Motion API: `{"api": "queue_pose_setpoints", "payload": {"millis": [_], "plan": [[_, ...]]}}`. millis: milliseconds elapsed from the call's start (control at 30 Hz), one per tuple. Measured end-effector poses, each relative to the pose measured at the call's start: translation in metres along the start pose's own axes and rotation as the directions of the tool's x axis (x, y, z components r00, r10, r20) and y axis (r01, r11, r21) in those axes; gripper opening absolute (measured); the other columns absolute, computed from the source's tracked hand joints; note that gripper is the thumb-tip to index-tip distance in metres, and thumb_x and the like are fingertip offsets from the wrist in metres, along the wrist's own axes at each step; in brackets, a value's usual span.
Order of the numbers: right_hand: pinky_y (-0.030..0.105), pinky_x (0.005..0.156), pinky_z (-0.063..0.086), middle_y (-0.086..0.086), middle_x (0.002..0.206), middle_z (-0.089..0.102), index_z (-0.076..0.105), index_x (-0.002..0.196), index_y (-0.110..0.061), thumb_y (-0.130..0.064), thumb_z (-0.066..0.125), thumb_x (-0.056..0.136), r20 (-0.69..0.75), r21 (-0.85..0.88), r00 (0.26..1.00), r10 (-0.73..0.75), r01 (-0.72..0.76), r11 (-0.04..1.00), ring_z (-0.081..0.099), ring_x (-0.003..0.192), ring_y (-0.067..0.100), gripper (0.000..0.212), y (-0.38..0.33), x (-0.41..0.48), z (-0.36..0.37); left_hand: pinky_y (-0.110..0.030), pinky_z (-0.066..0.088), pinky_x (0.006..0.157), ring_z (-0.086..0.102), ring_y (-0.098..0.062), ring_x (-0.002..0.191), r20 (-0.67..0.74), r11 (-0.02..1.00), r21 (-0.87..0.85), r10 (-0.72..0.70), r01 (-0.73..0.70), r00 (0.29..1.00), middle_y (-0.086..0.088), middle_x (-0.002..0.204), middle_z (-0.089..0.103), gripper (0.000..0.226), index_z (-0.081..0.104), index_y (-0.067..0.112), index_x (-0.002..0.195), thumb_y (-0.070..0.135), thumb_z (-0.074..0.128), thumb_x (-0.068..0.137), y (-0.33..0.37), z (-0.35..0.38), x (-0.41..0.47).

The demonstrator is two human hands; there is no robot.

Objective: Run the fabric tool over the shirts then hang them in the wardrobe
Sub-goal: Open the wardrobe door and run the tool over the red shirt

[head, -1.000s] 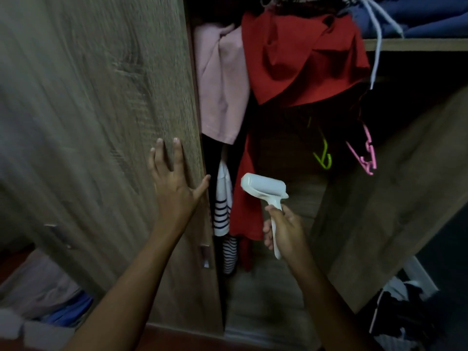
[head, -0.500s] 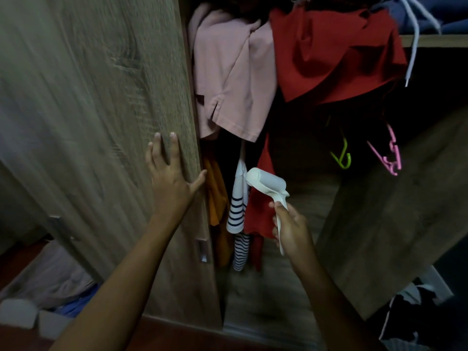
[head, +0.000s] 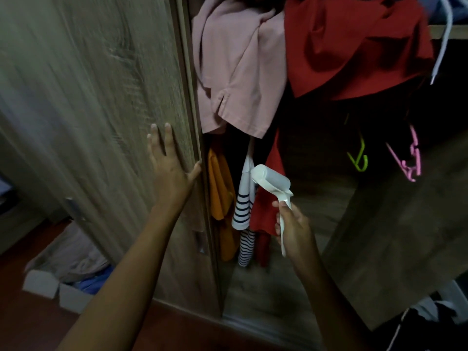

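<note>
1. Three straight fingers (head: 168, 134) of the left hand (head: 169, 171) are pressing flat on the wooden wardrobe door (head: 101, 97), with the thumb touching its edge.
2. The right hand (head: 295, 224) is gripping the white fabric tool (head: 272, 182) by its handle, fingers curling round it, roller head pointing up and left before the open wardrobe.
3. Behind the tool, a striped shirt (head: 243, 206) and an orange garment (head: 220, 186) are hanging, their tops hiding under a pink shirt (head: 238, 72) and a red shirt (head: 354, 46).
4. A green hanger (head: 358, 160) and a pink hanger (head: 410, 163) are showing only partly in the dark interior.
</note>
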State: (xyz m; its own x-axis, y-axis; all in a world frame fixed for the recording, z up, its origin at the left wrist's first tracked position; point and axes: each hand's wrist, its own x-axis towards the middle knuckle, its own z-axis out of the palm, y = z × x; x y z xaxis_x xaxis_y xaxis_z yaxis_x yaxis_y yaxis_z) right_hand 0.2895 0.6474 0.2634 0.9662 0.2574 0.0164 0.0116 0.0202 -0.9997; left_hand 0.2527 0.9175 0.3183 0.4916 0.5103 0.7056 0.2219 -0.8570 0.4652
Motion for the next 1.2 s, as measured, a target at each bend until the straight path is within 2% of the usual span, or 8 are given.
{"api": "queue_pose_setpoints", "payload": {"millis": [167,300,433,600,767,900,1033,1200], "plan": [[0.026,0.062,0.043,-0.015,0.065,0.061,0.069,0.105,-0.022,-0.039,0.044,0.103,0.029,-0.018,0.999,-0.039,0.04,0.999,0.055,0.064,0.007,0.03,0.001,0.015,-0.024,-0.055,0.027,0.119,0.019,-0.04,0.15,-0.089,0.992,0.088,-0.081,0.089,0.993,-0.021,0.162,0.018,0.092,0.022,0.011,0.157,0.022,0.073,0.082,0.038,0.0,-0.009],[0.024,0.055,0.046,0.003,0.073,0.066,0.064,0.105,-0.027,-0.035,0.041,0.105,0.035,0.007,0.996,-0.085,0.084,0.996,0.061,0.056,0.016,0.024,-0.002,0.03,-0.049,-0.04,0.047,0.097,0.058,-0.031,0.113,-0.247,0.987,-0.12,0.076,-0.109,0.966,-0.019,0.122,0.059,0.046,0.058,0.003,0.127,0.011,0.068,0.083,0.094,0.015,-0.026],[0.018,0.046,0.041,0.0,0.087,0.072,0.057,0.118,-0.025,-0.033,0.037,0.106,0.063,0.026,0.998,-0.014,0.012,1.0,0.069,0.06,0.011,0.025,-0.002,0.047,-0.074,-0.033,0.054,0.074,0.068,-0.02,0.084,0.161,0.979,-0.201,0.013,0.02,0.987,-0.001,0.092,0.071,0.036,0.064,0.014,0.108,0.046,0.063,0.092,0.141,0.058,-0.042],[0.026,0.057,0.045,0.001,0.098,0.073,0.056,0.12,-0.017,-0.034,0.035,0.106,0.139,0.018,0.99,0.039,-0.041,0.999,0.072,0.074,0.016,0.03,-0.003,0.063,-0.111,-0.031,0.057,0.074,0.07,-0.017,0.085,0.522,0.934,-0.189,-0.165,0.302,0.837,-0.001,0.097,0.073,0.05,0.066,0.013,0.115,0.054,0.068,0.087,0.147,0.119,-0.057],[0.028,0.054,0.049,0.004,0.097,0.073,0.054,0.113,-0.029,-0.036,0.036,0.106,0.219,0.023,0.976,0.004,-0.009,1.0,0.074,0.073,0.022,0.021,-0.006,0.068,-0.132,-0.03,0.049,0.06,0.065,-0.023,0.065,0.431,0.876,-0.246,-0.285,0.415,0.856,-0.008,0.08,0.069,0.016,0.07,0.01,0.108,0.014,0.059,0.096,0.131,0.127,-0.075],[0.025,0.048,0.047,0.004,0.087,0.067,0.055,0.11,-0.043,-0.042,0.039,0.104,0.344,-0.054,0.938,-0.045,0.068,0.996,0.071,0.064,0.021,0.017,-0.002,0.074,-0.122,-0.03,0.046,0.06,0.059,-0.014,0.063,0.299,0.816,-0.32,-0.396,0.482,0.868,0.002,0.073,0.066,0.021,0.071,0.014,0.094,0.024,0.055,0.102,0.111,0.102,-0.096],[0.022,0.047,0.043,0.002,0.078,0.056,0.057,0.105,-0.044,-0.041,0.038,0.105,0.413,-0.114,0.907,-0.083,0.143,0.983,0.061,0.057,0.016,0.019,-0.015,0.094,-0.094,-0.03,0.031,0.055,0.039,-0.011,0.055,0.206,0.784,-0.389,-0.438,0.483,0.875,0.004,0.061,0.043,0.039,0.049,0.019,0.067,0.026,0.048,0.106,0.105,0.075,-0.102],[0.022,0.039,0.04,-0.001,0.07,0.051,0.056,0.104,-0.033,-0.047,0.038,0.103,0.393,-0.066,0.907,-0.154,0.194,0.979,0.053,0.045,0.015,0.023,-0.028,0.121,-0.051,-0.035,0.037,0.063,0.045,-0.016,0.067,0.203,0.742,-0.478,-0.429,0.471,0.88,-0.005,0.071,0.051,0.038,0.059,0.01,0.079,0.034,0.046,0.105,0.104,0.057,-0.092]]}}
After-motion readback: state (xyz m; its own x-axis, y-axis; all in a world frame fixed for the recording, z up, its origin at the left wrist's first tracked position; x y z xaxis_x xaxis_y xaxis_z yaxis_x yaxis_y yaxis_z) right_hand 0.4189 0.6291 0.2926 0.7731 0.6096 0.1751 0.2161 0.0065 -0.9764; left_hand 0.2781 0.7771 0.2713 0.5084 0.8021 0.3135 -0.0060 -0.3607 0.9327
